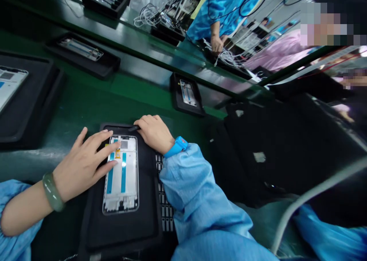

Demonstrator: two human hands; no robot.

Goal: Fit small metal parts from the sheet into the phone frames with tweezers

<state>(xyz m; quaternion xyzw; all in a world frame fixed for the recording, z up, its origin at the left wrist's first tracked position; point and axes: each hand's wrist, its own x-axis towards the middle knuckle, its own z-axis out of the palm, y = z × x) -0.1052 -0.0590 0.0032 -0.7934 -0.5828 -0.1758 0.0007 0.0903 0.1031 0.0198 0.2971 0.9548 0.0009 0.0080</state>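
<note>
Phone frame (117, 180) lying face up on a black tray (123, 232) over the green counter (83, 96).
Blue strips (124, 173) run lengthwise along its pale interior. Left hand (83, 165): fingers spread over the frame's upper left, thumb and index tips on either side of a small yellow piece (117, 154). Right hand (155, 132): fingers curled, pinching a dark tool (133, 128) near the tray's far edge.

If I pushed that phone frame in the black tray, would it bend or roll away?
The phone frame would probably stay stiff, since it looks like a flat plate with a rim. It likely wouldn't roll, lying flat in the black tray. It may be fragile, though: small parts show uncovered at one end.
</note>
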